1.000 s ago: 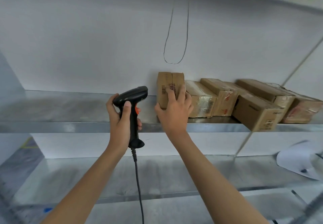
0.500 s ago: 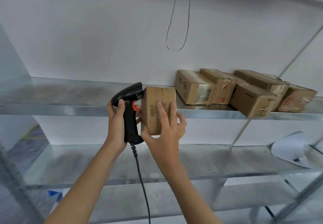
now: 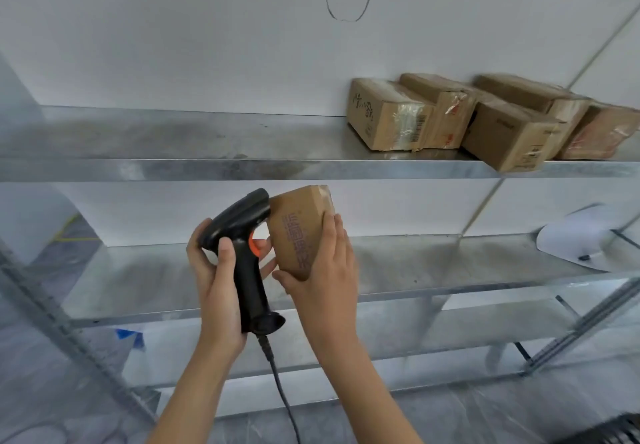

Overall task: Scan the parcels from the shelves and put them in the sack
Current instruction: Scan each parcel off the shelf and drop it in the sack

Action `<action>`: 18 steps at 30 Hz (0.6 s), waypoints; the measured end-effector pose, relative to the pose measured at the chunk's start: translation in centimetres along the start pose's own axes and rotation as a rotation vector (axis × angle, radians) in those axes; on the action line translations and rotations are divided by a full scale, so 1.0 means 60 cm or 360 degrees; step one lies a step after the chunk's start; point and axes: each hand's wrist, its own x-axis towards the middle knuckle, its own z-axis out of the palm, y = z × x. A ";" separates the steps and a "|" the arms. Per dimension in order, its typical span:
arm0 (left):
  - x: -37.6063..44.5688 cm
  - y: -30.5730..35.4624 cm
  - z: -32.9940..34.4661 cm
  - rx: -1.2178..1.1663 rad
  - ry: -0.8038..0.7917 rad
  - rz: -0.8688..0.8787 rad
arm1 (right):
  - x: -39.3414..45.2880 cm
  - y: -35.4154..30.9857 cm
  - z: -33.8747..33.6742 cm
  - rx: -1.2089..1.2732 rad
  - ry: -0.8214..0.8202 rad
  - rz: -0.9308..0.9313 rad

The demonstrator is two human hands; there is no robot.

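Head view: far to the left of both hands, a slanted metal post (image 3: pixel 59 319) of the rack is seen, with a bit of blue tape (image 3: pixel 129 335) near it. The left hand (image 3: pixel 216 291) is wrapped around the handle of a black scanner (image 3: pixel 246 253). An orange button (image 3: pixel 252 246) is seen on the scanner's front, and a finger is seen just beside it. A black cord (image 3: pixel 282 395) hangs down from the bottom of the handle, between the two arms. The scanner's head is touching the top left edge of a small brown parcel (image 3: pixel 298 227). The parcel is held up on end in the right hand (image 3: pixel 323 277), with the thumb under it and the fingers along its right side. Printed letters are seen on the side facing the camera. The parcel is held in front of the middle shelf (image 3: pixel 433 277), below the top shelf (image 3: pixel 207 168). Up and to the right of the right hand, five more brown boxes (image 3: pixel 388 114) are lined up on the top shelf, pressed close together. Far to the right, a white sheet (image 3: pixel 568 239) is lying on the middle shelf. Above the hands, a thin wire loop (image 3: pixel 349 18) hangs on the white wall.
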 end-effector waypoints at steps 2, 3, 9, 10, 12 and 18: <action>-0.014 -0.011 -0.003 0.0092 -0.0001 0.0043 | -0.006 0.003 0.005 -0.0135 0.0092 0.0042; -0.017 -0.017 -0.007 0.0156 0.0002 0.0066 | -0.009 0.006 0.007 -0.0141 0.0120 0.0056; -0.015 -0.027 -0.025 0.0086 0.0075 -0.0020 | -0.040 0.038 -0.010 0.0272 0.0058 0.0105; -0.013 -0.028 -0.030 0.0034 0.0102 -0.0085 | -0.049 0.037 -0.015 0.0460 -0.0014 0.0165; -0.012 -0.032 -0.040 -0.0055 0.0137 -0.0246 | -0.068 0.034 -0.018 0.0804 -0.0100 0.0271; -0.014 -0.045 -0.056 -0.0077 0.0112 -0.0411 | -0.090 0.034 -0.003 0.0874 -0.0151 0.0221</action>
